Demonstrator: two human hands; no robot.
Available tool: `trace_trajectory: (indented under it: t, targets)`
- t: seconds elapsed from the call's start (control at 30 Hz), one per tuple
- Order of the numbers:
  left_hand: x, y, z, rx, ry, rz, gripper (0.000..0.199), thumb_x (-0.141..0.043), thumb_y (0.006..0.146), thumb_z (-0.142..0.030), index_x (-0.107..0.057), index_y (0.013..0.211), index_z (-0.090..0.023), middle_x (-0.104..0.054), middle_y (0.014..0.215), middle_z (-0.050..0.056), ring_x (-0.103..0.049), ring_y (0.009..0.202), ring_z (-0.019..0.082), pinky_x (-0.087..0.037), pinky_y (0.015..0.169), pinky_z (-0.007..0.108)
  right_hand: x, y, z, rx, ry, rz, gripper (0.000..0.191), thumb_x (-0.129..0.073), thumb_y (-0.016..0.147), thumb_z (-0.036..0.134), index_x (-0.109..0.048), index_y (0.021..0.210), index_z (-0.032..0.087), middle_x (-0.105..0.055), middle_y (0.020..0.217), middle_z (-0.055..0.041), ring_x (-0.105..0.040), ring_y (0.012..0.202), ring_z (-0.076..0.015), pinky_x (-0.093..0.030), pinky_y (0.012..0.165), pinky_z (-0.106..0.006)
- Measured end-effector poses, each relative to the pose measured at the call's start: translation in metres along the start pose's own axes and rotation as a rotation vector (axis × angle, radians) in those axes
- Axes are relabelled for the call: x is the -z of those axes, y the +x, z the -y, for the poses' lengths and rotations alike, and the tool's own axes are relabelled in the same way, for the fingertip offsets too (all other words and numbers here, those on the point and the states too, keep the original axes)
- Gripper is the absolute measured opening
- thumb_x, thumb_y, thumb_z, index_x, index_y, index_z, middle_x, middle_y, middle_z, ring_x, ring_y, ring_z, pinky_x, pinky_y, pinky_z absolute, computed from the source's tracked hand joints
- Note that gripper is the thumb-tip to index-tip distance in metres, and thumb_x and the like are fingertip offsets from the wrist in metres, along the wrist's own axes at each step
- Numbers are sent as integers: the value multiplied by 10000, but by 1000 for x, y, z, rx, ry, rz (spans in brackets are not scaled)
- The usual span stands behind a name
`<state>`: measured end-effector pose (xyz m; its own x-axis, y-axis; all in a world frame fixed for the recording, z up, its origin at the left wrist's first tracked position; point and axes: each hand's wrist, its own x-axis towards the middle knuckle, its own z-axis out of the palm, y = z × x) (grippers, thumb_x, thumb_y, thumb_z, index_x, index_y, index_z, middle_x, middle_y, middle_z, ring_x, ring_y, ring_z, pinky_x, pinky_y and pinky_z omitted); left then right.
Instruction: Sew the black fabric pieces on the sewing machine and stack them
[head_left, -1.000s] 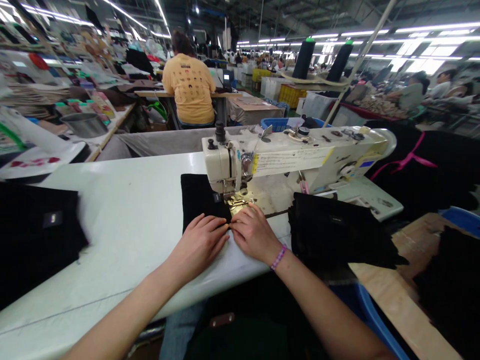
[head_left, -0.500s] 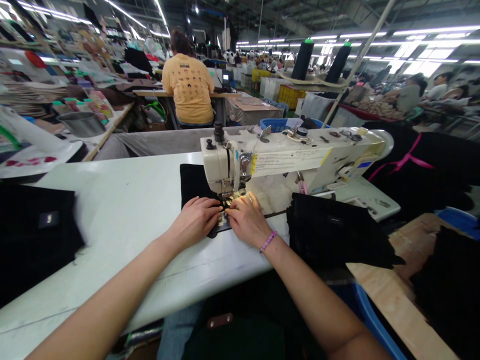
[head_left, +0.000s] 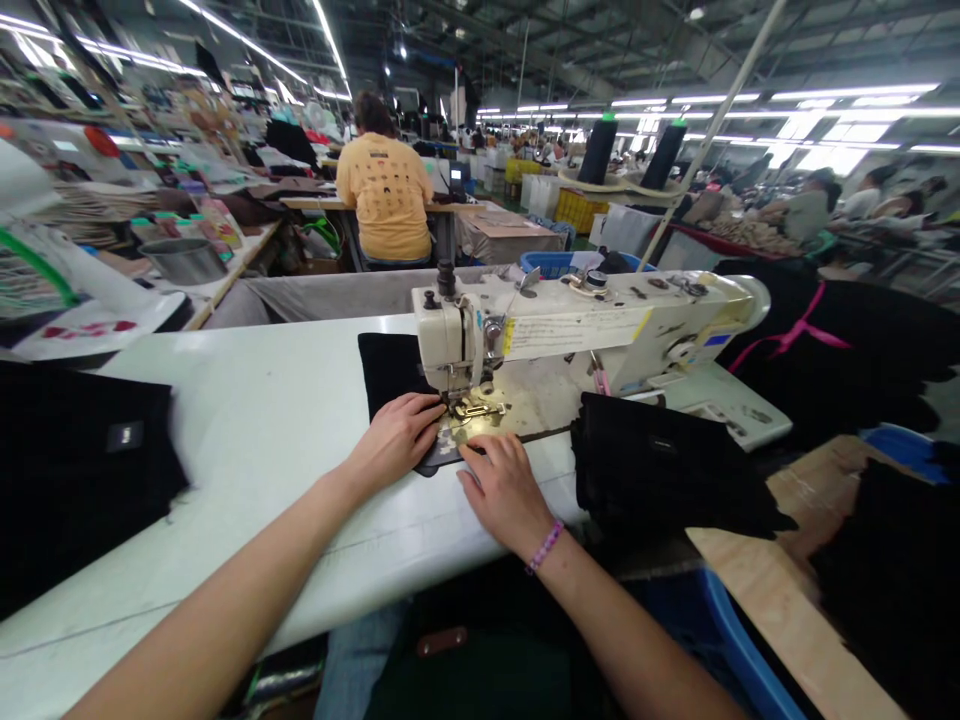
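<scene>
In the head view, black cloth (head_left: 394,372) lies on the worktop (head_left: 300,400), partly hidden by the head of the sewing machine (head_left: 562,335) and sticking out to its left, toward the back edge.

The left hand (head_left: 397,435) rests palm down over the cloth's near side, fingers close together, tips right beside the needle area; whether they pinch the cloth or only press it, I cannot tell. The right hand (head_left: 504,487) is loosely curled, thumb apart from forefinger, its fingertips at the near side of the brass guide (head_left: 480,409). No cloth shows between its fingers.

A second ago the hands met in front of the needle, with cloth beneath the fingers. The cloth's near part has since gone back from there, and the right hand has drawn away toward the front edge. It seems the left hand alone now steadies the cloth.

A black stack (head_left: 64,480) lies at the worktop's left edge; a black pile (head_left: 664,470) sits right of the right hand, near the front edge.
</scene>
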<state>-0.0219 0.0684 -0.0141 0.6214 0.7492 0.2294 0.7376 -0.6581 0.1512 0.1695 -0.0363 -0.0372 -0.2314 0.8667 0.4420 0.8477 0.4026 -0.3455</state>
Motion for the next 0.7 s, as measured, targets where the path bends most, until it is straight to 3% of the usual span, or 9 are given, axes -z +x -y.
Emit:
trace_trajectory:
  t: [0.13,0.23,0.33,0.43,0.5,0.6,0.7]
  targets:
    - [-7,-3,-3,122,32,-7,495,-392,996,-390,-545,1419,-184,-523,1504,133,-414,1427,329,-294,1173,589,-2,1,-1,40,45,-47,211,-612,928,191,-693,1123,188,-672,1131,-99,-582,1064,-261,-489,977,-437]
    - [-8,-8,-11,187,49,4,535,-413,990,-421,-496,1463,-185,-451,1559,143,-343,1474,347,-273,1175,609,3,-3,4,75,61,-82,179,-618,913,155,-703,1066,192,-691,1109,-90,-596,1049,-253,-490,978,-436]
    - [-1,-25,-26,222,56,10,542,-435,982,-438,-498,1461,-193,-433,1569,148,-355,1468,355,-295,1158,614,16,-16,7,118,71,-163,192,-592,918,126,-690,1067,197,-705,1108,-81,-614,1048,-237,-444,1039,-462]
    - [16,-49,-34,221,-18,2,457,-496,953,-486,-634,1315,-246,-583,1453,108,-501,1364,315,-398,1112,509,41,-35,1,110,28,-249,188,-549,948,129,-681,1068,190,-712,1064,-81,-632,990,-232,-465,954,-436]
    - [32,-62,-28,293,-75,-46,399,-449,975,-485,-706,1155,-240,-696,1266,102,-625,1186,276,-474,1022,430,61,-47,-9,91,-61,-280,193,-528,961,138,-681,1065,196,-715,1045,-82,-642,965,-239,-464,907,-436]
    - [48,-70,-3,556,-59,-172,425,-354,1009,-412,-679,1080,-148,-692,1112,182,-640,1058,305,-502,913,459,90,-59,-26,40,-195,-322,187,-512,982,228,-679,1065,206,-720,1079,-98,-655,969,-263,-473,876,-444]
    - [48,-68,20,764,-76,-212,306,-532,947,-392,-656,984,-115,-674,1044,196,-627,1027,311,-518,846,447,108,-70,-52,-15,-291,-355,296,-505,975,401,-681,1130,221,-706,1162,-130,-654,990,-318,-486,875,-496]
